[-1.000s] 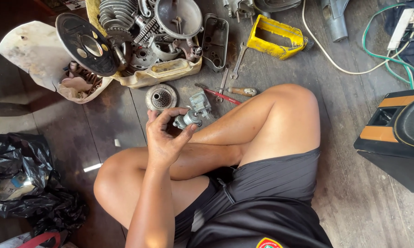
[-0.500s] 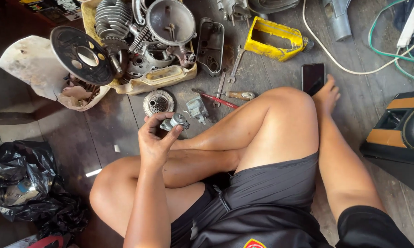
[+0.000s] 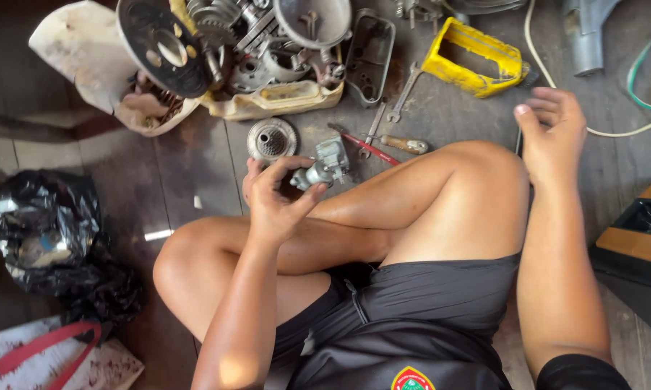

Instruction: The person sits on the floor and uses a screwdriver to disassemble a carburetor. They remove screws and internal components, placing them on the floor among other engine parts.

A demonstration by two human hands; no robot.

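My left hand (image 3: 271, 198) is raised over my crossed legs, shut on a small grey metal carburettor-like part (image 3: 324, 166) pinched between thumb and fingertips. Just beyond it on the dark wooden floor lie a round ribbed metal part (image 3: 271, 139) and a screwdriver (image 3: 392, 144) with a red shaft and a wooden handle. My right hand (image 3: 553, 133) is down on the floor to the right of my raised knee. Its fingers curl over a black phone (image 3: 519, 143), of which only a thin dark edge shows.
A cream tub (image 3: 275, 100) of engine parts, a black flywheel disc (image 3: 163, 47) and a black cover (image 3: 369, 50) crowd the far side. Two wrenches (image 3: 403, 92), a yellow housing (image 3: 473, 61) and a white cable (image 3: 618, 131) lie far right. Black bag (image 3: 51, 238) left, black-and-orange box (image 3: 643, 231) right.
My right arm came into view and reached past my knee to the black phone, then closed over it. My left hand kept hold of the metal part and turned it slightly.
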